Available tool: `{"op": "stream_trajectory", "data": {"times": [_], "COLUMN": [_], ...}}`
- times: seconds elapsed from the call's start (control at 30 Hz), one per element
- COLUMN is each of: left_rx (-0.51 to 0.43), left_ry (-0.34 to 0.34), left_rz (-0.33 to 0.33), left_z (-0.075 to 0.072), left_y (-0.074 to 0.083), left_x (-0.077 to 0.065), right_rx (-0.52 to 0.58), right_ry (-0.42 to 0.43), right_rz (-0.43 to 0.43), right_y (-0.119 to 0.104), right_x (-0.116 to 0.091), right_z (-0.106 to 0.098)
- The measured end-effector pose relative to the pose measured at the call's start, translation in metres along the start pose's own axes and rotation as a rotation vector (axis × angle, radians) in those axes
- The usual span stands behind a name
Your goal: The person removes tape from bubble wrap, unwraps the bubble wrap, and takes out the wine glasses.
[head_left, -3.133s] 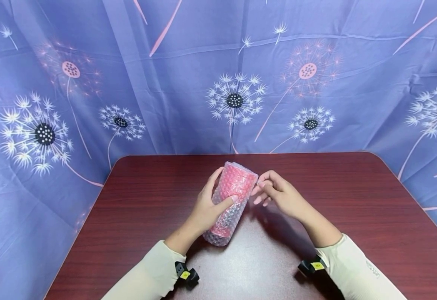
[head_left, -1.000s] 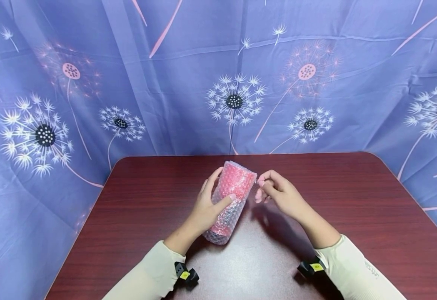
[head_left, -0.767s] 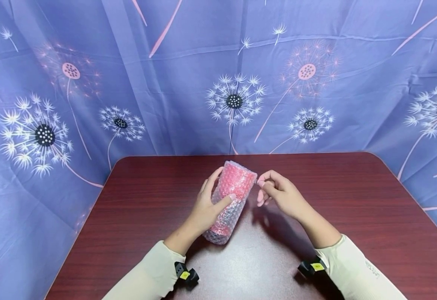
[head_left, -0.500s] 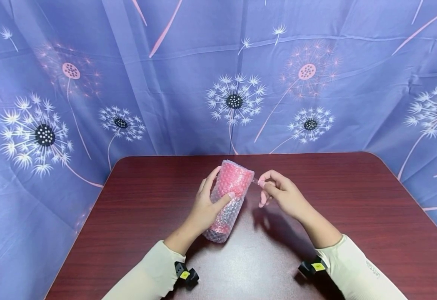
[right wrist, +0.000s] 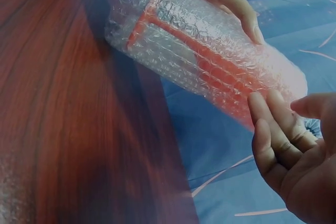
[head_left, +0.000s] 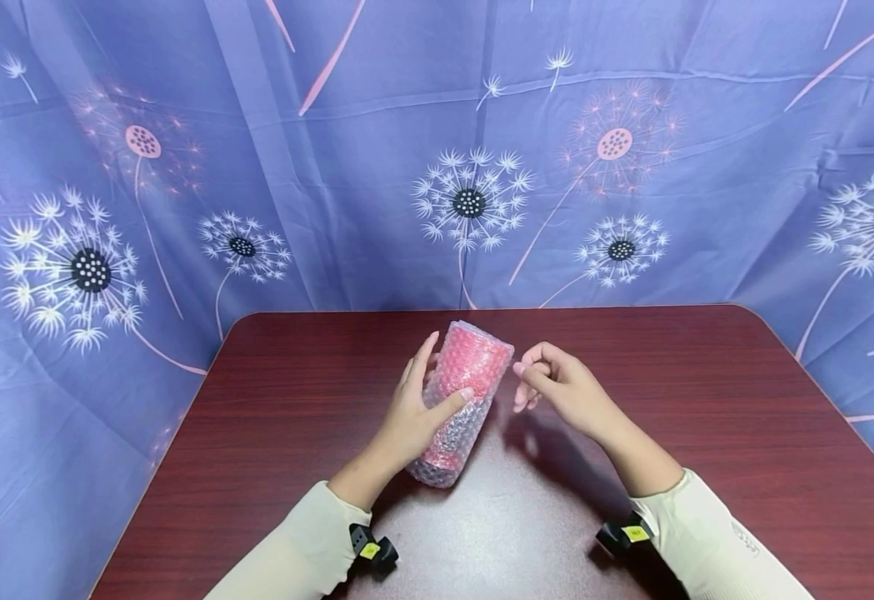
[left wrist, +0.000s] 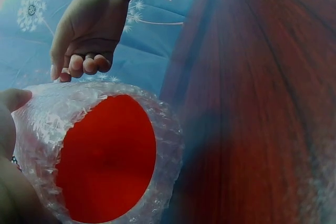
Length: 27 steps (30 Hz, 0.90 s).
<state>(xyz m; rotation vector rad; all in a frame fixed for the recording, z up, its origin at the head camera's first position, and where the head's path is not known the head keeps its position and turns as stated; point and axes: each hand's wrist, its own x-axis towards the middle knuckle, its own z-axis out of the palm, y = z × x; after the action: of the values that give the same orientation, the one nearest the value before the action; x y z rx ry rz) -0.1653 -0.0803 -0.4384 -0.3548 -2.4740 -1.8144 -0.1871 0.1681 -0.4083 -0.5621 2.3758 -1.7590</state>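
A red-and-clear cylinder wrapped in bubble wrap (head_left: 474, 367) leans above the table in the head view. Its kind is hidden by the wrap; the left wrist view shows a round red end (left wrist: 113, 156). My left hand (head_left: 414, 417) grips it from the left, thumb across the front, index finger raised off the wrap and other fingers partly behind. My right hand (head_left: 560, 387) is at the wrap's upper right edge, thumb and index fingertips close together and other fingers loosely curled. Whether a clear strip is pinched there is too small to tell.
Beneath the hands lies a dark red wood-grain table (head_left: 294, 417) with a bright reflection near its front. A blue dandelion-print curtain (head_left: 362, 183) hangs behind and around it. Black wrist cameras sit at both sleeves.
Half a second ago a short clear strip stretched from the wrap to my right fingertips; it no longer shows. The bundle has shifted slightly right, and my left index finger has lifted off it.
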Motion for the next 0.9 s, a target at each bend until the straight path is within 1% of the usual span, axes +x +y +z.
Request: {"op": "stream_trajectory", "data": {"times": [0.1, 0.23, 0.37, 0.5, 0.7, 0.9], "left_rx": [0.000, 0.001, 0.013, 0.050, 0.095, 0.086], "left_ry": [-0.010, -0.032, -0.051, -0.057, -0.064, -0.061], "left_rz": [-0.018, -0.028, -0.029, -0.022, 0.003, -0.006], "left_z": [-0.0001, 0.0002, 0.0002, 0.0001, -0.0003, 0.0000], "left_y": [0.0006, 0.0010, 0.0003, -0.0007, -0.0014, -0.0008], "left_x": [-0.0003, -0.0010, -0.0011, -0.0017, -0.0018, -0.0018], "right_rx": [0.023, 0.062, 0.072, 0.068, 0.069, 0.078], "right_ry": [-0.023, -0.056, -0.076, -0.082, -0.082, -0.083], "right_rz": [-0.008, -0.017, -0.027, -0.036, -0.023, -0.009], "right_y": [0.0011, 0.0011, 0.0003, -0.0001, -0.0014, 0.0005], "right_x": [-0.0001, -0.0009, -0.0014, -0.0016, -0.0018, -0.0010], "right_z": [0.0005, 0.0013, 0.0021, 0.0024, 0.0023, 0.0025]}}
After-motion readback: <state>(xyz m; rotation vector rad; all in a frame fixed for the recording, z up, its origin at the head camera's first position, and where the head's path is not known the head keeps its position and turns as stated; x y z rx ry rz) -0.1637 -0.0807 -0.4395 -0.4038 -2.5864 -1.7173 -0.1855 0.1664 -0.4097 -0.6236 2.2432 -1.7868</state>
